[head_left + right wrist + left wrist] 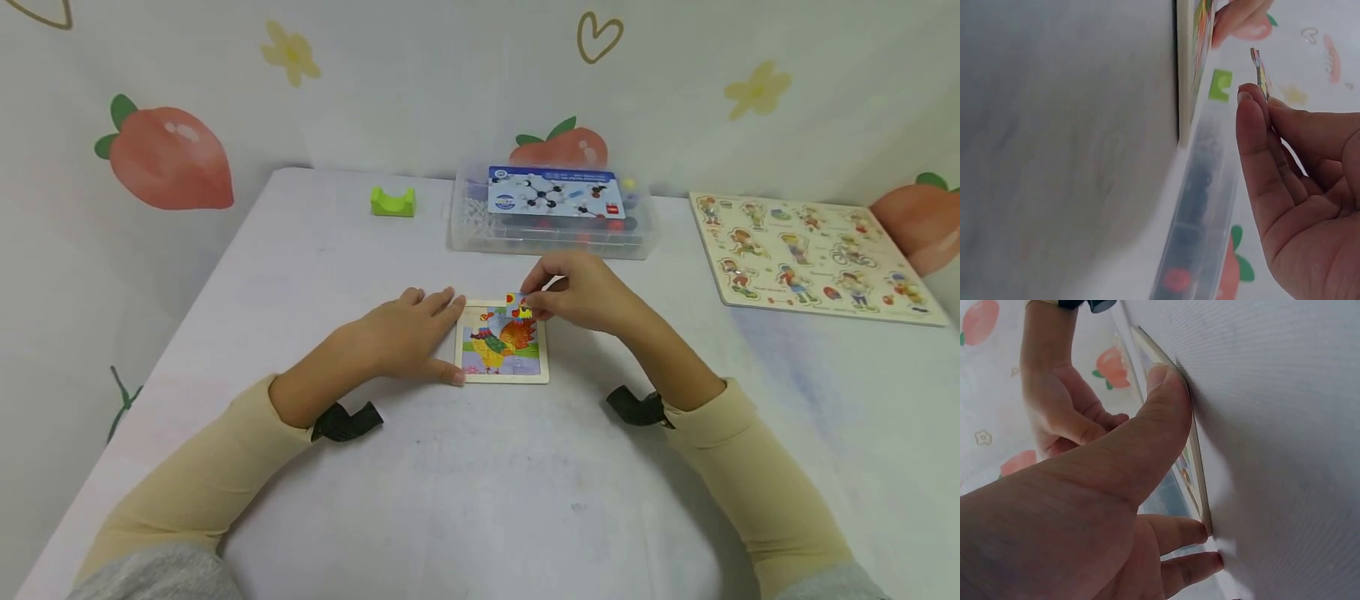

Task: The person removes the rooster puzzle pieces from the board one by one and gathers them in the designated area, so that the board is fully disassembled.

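A small wooden jigsaw tray (504, 379) with a hen picture lies on the table, most of its pieces laid in. My left hand (405, 333) rests at the tray's left side with fingers spread, the thumb (1163, 406) at its rim. Between thumb and fingertips my right hand (588, 292) pinches a puzzle piece (514, 302) over the upper right part of the tray. In the right wrist view that puzzle piece (1261, 74) stands edge-on, raised above the tray (1184, 75). The tray's upper left corner shows bare wood beside the hen's head.
Behind the tray stands a clear plastic box (551, 237) with a molecule-picture card and small parts inside. A green notched block (392, 202) sits to its left. At the right lies a larger wooden board (813, 258) with figures. A patterned cloth hangs behind.
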Available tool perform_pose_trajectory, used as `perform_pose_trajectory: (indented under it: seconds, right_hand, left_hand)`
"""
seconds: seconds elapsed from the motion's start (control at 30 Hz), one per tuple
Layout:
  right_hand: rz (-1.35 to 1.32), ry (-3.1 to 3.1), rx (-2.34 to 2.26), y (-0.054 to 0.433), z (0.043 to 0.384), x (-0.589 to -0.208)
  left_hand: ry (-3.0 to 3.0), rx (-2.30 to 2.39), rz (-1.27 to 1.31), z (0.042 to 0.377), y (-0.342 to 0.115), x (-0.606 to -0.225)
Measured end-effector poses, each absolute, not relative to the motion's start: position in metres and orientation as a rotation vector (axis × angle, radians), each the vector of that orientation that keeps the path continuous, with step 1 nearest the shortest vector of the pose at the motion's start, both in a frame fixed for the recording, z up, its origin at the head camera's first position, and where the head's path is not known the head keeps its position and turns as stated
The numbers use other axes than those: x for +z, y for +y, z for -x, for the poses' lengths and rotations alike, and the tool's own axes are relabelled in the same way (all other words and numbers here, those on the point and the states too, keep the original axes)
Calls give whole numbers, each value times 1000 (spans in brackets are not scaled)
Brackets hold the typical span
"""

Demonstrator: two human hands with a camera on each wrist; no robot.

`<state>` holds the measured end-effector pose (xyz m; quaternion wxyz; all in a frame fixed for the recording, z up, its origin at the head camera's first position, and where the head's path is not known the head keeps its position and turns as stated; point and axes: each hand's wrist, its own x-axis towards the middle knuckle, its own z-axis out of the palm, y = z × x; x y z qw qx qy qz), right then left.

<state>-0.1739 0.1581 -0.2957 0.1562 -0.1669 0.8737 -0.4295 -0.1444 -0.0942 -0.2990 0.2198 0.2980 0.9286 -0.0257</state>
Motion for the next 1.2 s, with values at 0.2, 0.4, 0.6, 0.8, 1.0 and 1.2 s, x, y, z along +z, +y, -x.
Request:
perform_pose_trajectory:
  seconds: [0.2, 0.4, 0.6, 0.8, 1.0, 1.2]
  right_hand:
    - [432, 2534, -1182, 181, 172, -297]
    - [369, 2557, -1120, 203, 169, -299]
    - [332, 2564, -1097, 225, 171, -299]
    - [315, 2520, -1067, 236, 172, -297]
    - [328, 2514, -1056, 234, 173, -300]
    - [342, 2518, -1048, 232, 173, -300]
  left_hand:
    - [2577, -84, -842, 144, -94, -299]
    - [2586, -84, -862, 144, -95, -301]
    - [2583, -73, -852, 143, -95, -300]
    - [2576, -76, -842, 142, -95, -298]
    - [2580, -64, -843, 142, -95, -298]
    - [2585, -65, -843, 142, -95, -300]
